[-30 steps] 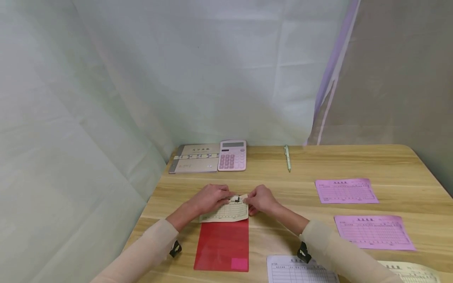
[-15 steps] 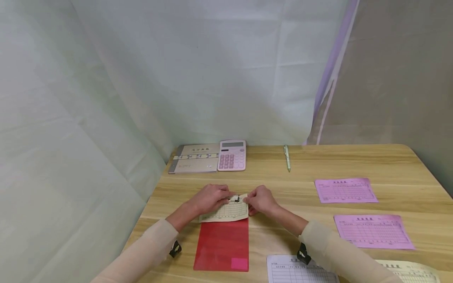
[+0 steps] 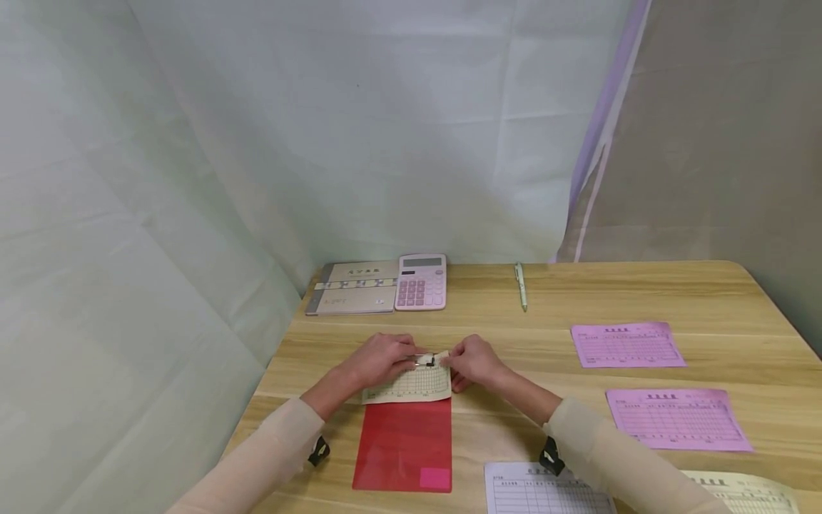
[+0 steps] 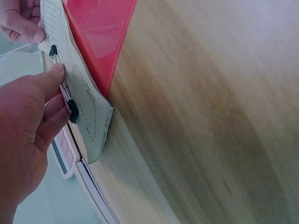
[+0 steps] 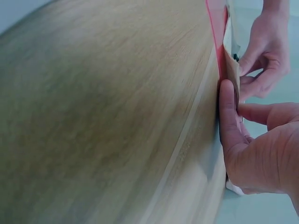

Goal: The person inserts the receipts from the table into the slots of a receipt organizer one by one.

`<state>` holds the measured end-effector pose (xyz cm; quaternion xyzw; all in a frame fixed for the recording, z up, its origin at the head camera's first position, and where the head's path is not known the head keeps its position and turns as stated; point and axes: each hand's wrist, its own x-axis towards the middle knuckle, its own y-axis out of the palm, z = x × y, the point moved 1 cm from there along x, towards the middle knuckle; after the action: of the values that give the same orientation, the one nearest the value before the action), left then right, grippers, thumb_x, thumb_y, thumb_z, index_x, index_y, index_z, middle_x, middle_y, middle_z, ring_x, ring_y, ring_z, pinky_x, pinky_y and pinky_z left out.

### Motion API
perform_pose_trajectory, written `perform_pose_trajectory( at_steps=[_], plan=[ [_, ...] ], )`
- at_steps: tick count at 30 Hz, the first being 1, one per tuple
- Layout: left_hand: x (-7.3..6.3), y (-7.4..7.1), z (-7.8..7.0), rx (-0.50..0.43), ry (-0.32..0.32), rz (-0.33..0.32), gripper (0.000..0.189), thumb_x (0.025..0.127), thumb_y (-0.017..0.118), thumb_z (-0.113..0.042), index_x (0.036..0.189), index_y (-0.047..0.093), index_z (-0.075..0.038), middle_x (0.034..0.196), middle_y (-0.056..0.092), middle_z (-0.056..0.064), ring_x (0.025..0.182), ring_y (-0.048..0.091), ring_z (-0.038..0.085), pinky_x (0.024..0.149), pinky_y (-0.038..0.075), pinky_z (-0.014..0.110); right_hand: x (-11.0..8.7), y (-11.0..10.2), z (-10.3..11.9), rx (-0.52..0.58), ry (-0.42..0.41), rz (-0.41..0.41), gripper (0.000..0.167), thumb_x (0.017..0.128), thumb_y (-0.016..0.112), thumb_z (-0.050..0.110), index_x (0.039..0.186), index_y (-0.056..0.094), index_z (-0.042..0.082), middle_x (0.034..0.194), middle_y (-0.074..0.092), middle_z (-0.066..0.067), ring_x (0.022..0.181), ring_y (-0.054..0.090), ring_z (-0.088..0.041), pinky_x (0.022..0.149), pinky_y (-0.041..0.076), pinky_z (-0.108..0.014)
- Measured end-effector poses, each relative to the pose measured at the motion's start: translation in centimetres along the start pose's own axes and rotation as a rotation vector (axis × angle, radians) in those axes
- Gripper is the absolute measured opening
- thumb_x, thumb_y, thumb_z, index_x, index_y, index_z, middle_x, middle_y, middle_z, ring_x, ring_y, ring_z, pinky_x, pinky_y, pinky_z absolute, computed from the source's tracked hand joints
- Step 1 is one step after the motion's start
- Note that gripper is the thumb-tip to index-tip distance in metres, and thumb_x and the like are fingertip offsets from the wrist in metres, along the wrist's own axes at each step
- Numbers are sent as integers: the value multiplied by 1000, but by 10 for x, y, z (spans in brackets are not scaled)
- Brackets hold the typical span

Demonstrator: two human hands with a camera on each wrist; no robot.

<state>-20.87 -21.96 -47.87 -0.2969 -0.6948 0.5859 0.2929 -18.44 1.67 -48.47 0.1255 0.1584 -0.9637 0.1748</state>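
Observation:
A red clipboard (image 3: 401,446) lies on the table with a cream printed form (image 3: 411,387) over its upper part. At the board's top edge is a metal wire clip with black ends (image 4: 73,112). My left hand (image 3: 382,360) pinches this clip, thumb on the wire and fingers behind it. My right hand (image 3: 477,362) pinches the form's upper right corner between thumb and fingers, beside the clip. In the left wrist view the form bows up from the red board along its lower edge. The right wrist view shows my right fingertips (image 5: 227,93) at the board's edge.
Behind the hands stand a boxed notebook (image 3: 356,289), a pink calculator (image 3: 421,283) and a pen (image 3: 521,287). Two purple forms (image 3: 629,345) lie to the right. A white form (image 3: 514,492) and another cream form (image 3: 758,492) lie near the front, partly under my right sleeve.
Almost nothing differs: both hands keep their places on the clip and the form, and the form's lower edge shifts very slightly.

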Motion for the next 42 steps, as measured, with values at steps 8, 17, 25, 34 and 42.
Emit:
perform_pose_trajectory(
  at_steps=[8,17,25,34,42],
  plan=[
    [-1,1,1,-26,-25,-4,33,101,76,-25,133,77,-18,107,71,-5,89,65,8,82,58,34,0,0,-1,7,5,3,19,100,71,1,82,72,-5,62,69,-15,49,65,-17,52,60,-33],
    [2,0,0,0,-14,29,33,102,75,-23,134,76,-18,106,70,-6,87,64,7,80,58,31,-1,1,-3,13,-9,-6,18,100,71,0,83,74,-6,63,69,-14,50,67,-18,53,61,-34],
    [1,-1,-2,37,0,25,32,102,74,-22,133,76,-15,106,70,-4,88,65,9,82,58,33,-1,2,-3,27,-11,-22,15,99,71,-1,86,75,-7,67,70,-15,52,67,-18,54,61,-34],
    [1,-1,-4,34,-6,23,32,102,74,-22,134,76,-15,106,70,-3,89,65,10,83,59,34,-1,3,-4,114,20,-30,11,99,69,-3,96,73,-13,68,71,-16,52,67,-16,54,61,-32],
    [1,-2,-5,39,-10,19,33,102,74,-21,135,75,-16,108,70,-3,89,65,11,83,58,34,-3,3,-3,167,68,-37,13,99,69,-2,102,70,-15,72,71,-18,54,69,-16,56,62,-32]
  ],
)
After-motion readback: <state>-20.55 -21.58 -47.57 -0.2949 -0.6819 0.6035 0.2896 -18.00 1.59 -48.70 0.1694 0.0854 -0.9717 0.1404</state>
